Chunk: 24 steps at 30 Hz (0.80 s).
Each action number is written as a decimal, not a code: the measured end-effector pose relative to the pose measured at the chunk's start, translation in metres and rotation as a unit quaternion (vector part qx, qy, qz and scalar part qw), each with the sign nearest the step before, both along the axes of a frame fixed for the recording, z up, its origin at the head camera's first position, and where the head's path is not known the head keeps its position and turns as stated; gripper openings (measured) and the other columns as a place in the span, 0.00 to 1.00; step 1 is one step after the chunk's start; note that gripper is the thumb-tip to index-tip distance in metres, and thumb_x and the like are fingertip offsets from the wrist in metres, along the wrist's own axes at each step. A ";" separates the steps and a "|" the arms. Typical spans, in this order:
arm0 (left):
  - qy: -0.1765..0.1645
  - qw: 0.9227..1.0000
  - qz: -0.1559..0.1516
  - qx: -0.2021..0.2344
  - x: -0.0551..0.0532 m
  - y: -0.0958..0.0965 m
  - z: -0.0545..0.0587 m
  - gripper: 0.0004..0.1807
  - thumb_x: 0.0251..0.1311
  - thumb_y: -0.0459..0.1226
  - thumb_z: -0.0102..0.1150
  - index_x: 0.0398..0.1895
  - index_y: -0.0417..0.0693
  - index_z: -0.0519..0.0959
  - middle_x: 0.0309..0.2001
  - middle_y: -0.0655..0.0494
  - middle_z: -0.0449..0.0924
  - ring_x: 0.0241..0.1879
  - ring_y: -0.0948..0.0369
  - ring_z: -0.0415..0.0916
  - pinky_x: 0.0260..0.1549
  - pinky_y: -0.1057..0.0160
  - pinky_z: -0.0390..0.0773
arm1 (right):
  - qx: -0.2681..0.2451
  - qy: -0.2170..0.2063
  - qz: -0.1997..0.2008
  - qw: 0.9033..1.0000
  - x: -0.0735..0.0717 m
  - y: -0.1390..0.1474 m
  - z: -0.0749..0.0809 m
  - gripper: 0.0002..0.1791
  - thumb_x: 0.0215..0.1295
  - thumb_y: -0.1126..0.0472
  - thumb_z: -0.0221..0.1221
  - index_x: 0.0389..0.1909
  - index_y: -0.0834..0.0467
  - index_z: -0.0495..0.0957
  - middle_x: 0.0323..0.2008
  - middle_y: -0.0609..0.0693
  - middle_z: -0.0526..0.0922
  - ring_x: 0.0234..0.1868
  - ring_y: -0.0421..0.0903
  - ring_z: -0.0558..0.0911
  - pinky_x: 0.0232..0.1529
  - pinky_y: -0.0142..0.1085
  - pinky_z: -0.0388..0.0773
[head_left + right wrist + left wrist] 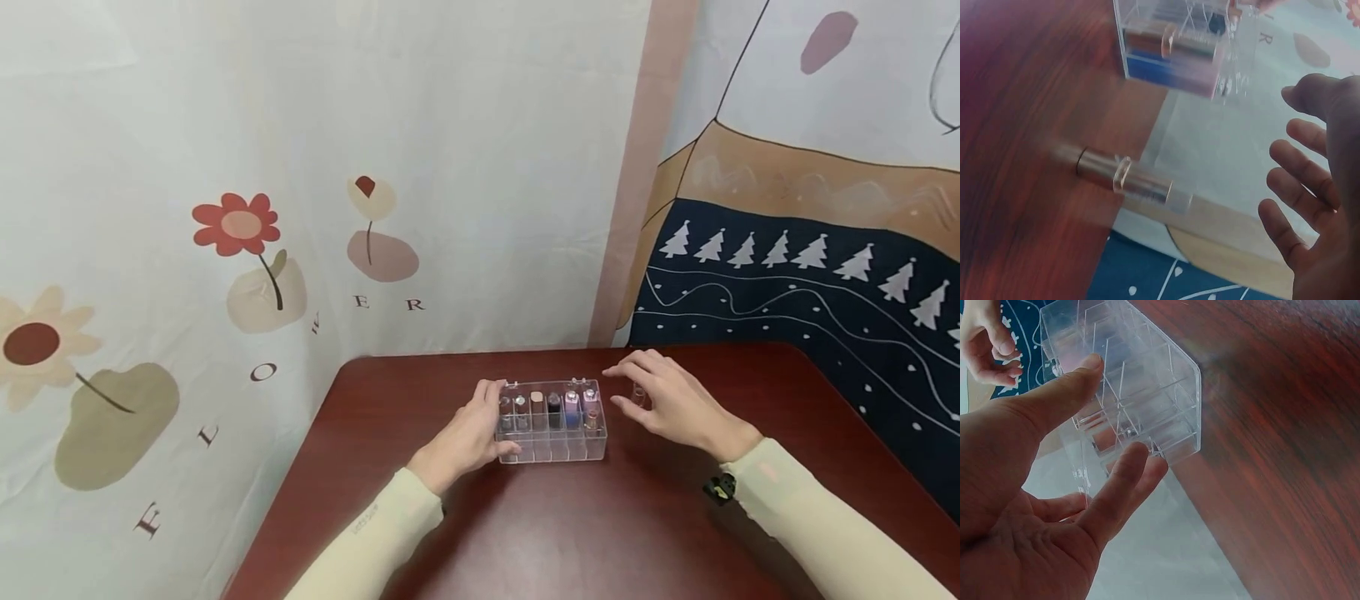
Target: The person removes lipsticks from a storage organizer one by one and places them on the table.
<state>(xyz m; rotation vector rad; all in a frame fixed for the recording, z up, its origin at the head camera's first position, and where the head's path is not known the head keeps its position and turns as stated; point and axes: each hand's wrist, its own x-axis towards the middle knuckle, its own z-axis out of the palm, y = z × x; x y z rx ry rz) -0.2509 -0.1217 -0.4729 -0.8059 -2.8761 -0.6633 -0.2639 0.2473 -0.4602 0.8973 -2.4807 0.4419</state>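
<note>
A clear plastic lipstick organizer (551, 447) with divided compartments stands on the table. Lipstick tubes fill its back row, among them black, beige and pink-and-blue ones. My left hand (468, 429) holds the organizer at its left end, thumb at the front and fingers along the side. In the left wrist view, the thumb and fingertips lie against the clear organizer (1154, 381). To the organizer's right, a clear-capped lipstick tube (1141, 180) stands upright on the table. My right hand (667, 400) is beside this tube, fingers spread and apart from it in the right wrist view.
The dark red wooden table (540, 525) ends at a pale curtain (480, 208) printed with flowers behind and to the left. A navy cloth with white trees (810, 250) hangs at the right. A dark wrist device (720, 488) sits at the right sleeve.
</note>
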 end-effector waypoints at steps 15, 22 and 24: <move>0.008 1.000 -0.008 -0.010 -0.001 -0.002 -0.003 0.58 0.63 0.42 0.91 0.85 0.28 0.62 0.71 0.34 0.72 0.43 0.46 0.89 0.58 0.47 0.93 | 0.044 0.027 0.052 0.997 0.000 -0.024 -0.010 0.20 0.65 0.55 0.86 0.55 0.52 0.94 0.52 0.48 0.89 0.54 0.47 0.86 0.57 0.51 0.91; 0.006 1.000 -0.007 -0.018 0.001 -0.001 -0.001 0.58 0.64 0.44 0.90 0.86 0.29 0.62 0.72 0.33 0.72 0.42 0.45 0.90 0.57 0.48 0.94 | 0.065 0.062 0.072 0.993 -0.004 -0.032 -0.010 0.16 0.61 0.55 0.88 0.45 0.53 0.94 0.48 0.48 0.88 0.48 0.44 0.83 0.47 0.43 0.87; 0.004 1.000 -0.005 -0.018 0.002 -0.002 -0.001 0.58 0.64 0.44 0.90 0.86 0.29 0.62 0.72 0.33 0.72 0.42 0.44 0.91 0.57 0.48 0.94 | 0.073 0.071 0.077 0.992 -0.005 -0.034 -0.010 0.15 0.60 0.55 0.88 0.43 0.53 0.94 0.47 0.48 0.88 0.46 0.44 0.81 0.45 0.42 0.85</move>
